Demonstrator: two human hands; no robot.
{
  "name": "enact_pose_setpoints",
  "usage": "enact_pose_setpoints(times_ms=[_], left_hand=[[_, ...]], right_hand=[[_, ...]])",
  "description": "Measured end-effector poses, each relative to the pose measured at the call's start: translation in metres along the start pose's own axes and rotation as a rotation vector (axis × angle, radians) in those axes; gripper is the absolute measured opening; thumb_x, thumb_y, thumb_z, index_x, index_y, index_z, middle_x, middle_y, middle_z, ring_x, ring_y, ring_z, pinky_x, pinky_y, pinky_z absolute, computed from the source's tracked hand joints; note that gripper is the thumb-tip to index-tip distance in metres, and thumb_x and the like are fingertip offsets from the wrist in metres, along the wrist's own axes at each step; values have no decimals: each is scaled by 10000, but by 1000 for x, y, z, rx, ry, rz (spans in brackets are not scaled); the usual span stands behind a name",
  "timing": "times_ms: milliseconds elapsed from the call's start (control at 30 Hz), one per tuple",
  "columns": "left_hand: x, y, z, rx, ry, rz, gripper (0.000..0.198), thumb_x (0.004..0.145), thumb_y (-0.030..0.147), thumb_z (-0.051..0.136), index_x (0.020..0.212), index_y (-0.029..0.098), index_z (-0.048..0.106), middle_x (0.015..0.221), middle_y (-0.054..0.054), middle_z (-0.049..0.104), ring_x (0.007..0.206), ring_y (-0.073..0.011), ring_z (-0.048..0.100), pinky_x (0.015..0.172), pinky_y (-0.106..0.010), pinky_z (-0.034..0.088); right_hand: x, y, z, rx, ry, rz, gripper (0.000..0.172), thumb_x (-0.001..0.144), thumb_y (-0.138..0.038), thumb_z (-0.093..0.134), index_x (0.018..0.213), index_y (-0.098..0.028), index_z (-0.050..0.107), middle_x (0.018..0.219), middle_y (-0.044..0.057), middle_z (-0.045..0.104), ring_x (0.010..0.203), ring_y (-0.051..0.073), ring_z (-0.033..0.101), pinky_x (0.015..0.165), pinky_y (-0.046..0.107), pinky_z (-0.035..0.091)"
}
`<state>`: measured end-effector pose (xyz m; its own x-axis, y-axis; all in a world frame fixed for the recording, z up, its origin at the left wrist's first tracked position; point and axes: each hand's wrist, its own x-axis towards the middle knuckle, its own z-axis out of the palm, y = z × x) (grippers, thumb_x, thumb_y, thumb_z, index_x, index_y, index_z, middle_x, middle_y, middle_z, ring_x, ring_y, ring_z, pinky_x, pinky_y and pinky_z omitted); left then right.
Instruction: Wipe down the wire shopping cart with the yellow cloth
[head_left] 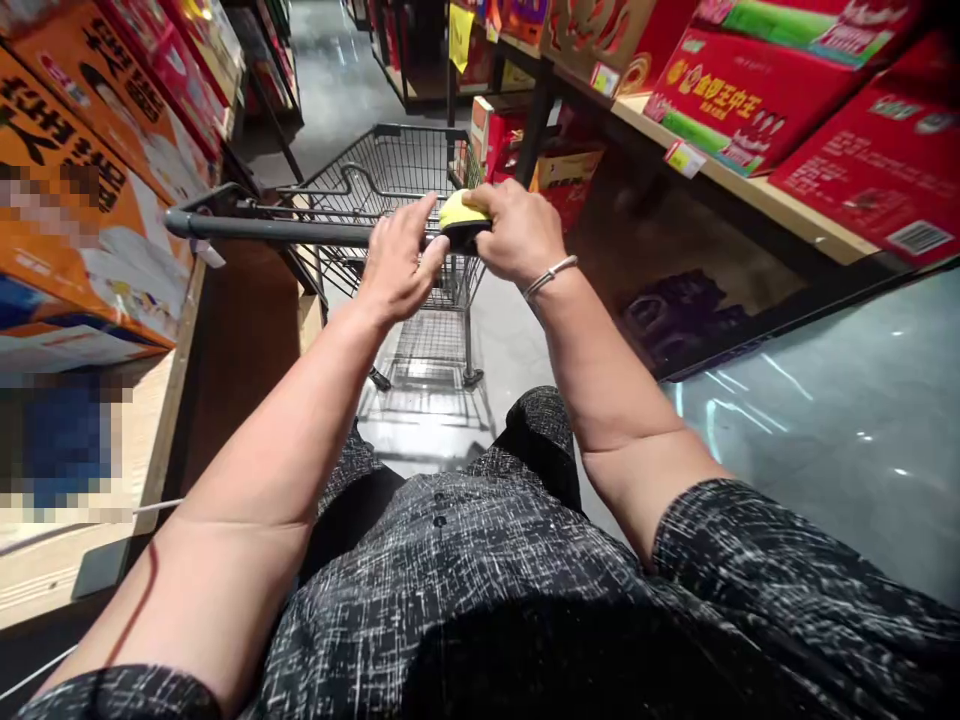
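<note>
A grey metal shopping cart (390, 165) stands in front of me, and its long handlebar (277, 231) runs across to my hands. My right hand (525, 232) is closed on a small yellow-and-black thing (460, 210) at the handlebar's right part. What kind of thing it is, and whether it is fixed to the bar, I cannot make out. Just left of it, my left hand (401, 255) lies over the bar with its fingers apart, and the thumb reaches toward the yellow-and-black thing. The cart's wire basket shows beyond both hands.
Shelves close in on both sides. Orange boxes (97, 190) stand at the left, red boxes (750, 90) at the right above a wooden shelf edge (810, 215). Shiny grey floor (330, 60) runs ahead between more shelving. A white cable (154, 508) crosses the lower left.
</note>
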<state>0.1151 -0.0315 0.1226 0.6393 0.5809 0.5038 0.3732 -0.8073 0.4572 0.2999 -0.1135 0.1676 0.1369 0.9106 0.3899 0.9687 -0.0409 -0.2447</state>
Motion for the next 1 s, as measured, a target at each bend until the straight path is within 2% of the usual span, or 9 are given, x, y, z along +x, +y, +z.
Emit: enact_pose_setpoints(times_ms=[100,200,333,433,600,700,767,867,1000], left_hand=[[1,5,3,-55,72,21,750,971,736,299,1554,266,333,1520,-112,453,1453,-313,352,1197,-493,240],[-7,-10,-7,-43,142,-42,821,924,808,296,1558,287,327,1539,-102,434,1471,-313,328,1206,-467,244],[-17,-32,-31,-39,111,-67,905,871,871,295,1547,273,353,1522,-109,469,1437,-328,389,1192,-454,270],[-21,-35,-46,8,76,-64,925,894,858,239,1537,209,377,1390,-146,589,1331,-347,504,1123,-483,346],[-30,-26,-59,210,-40,-50,698,999,641,297,1480,169,479,1113,-101,688,1103,-293,599,1087,-518,347],[-34,-20,-63,305,-82,-66,470,1001,556,407,1258,272,679,1077,-63,647,1089,-276,567,1086,-537,334],[-33,-13,-65,322,-107,-130,361,987,528,479,1095,294,731,1061,-60,640,1106,-282,556,1127,-592,265],[-24,3,-63,350,-145,-236,371,960,561,523,962,240,709,1046,-81,660,1124,-326,571,1147,-676,175],[-8,32,-50,380,-170,-324,470,928,624,523,939,174,660,1015,-129,710,1054,-346,634,1118,-629,284]], right_hand=[[0,-22,5,40,-18,-59,446,898,-261,486,1329,-246,598,1162,79,631,1005,284,609,872,419,484],[2,-37,14,98,-38,-160,459,915,-243,461,1361,-270,567,1214,60,619,1067,267,590,914,387,468],[3,-47,25,177,-12,-285,505,937,-214,423,1433,-274,492,1324,46,544,1164,262,506,1003,418,417],[2,-46,27,193,17,-300,524,938,-218,450,1457,-288,470,1358,43,509,1174,263,465,1022,442,396],[12,-20,38,196,-17,-261,539,873,-115,496,1381,-272,585,1367,50,534,1155,242,478,1025,377,384],[30,2,55,220,-46,-232,604,852,-49,454,1407,-255,573,1387,52,540,1157,225,493,1039,363,383],[44,12,67,185,-73,-177,590,882,-70,440,1423,-272,563,1420,45,526,1155,228,489,1033,369,389],[63,19,83,82,-193,-74,557,918,-121,435,1411,-343,568,1445,16,517,1165,249,463,1001,394,404],[79,18,93,3,-308,-28,605,927,-136,433,1470,-401,477,1510,5,457,1200,258,436,977,417,416]])
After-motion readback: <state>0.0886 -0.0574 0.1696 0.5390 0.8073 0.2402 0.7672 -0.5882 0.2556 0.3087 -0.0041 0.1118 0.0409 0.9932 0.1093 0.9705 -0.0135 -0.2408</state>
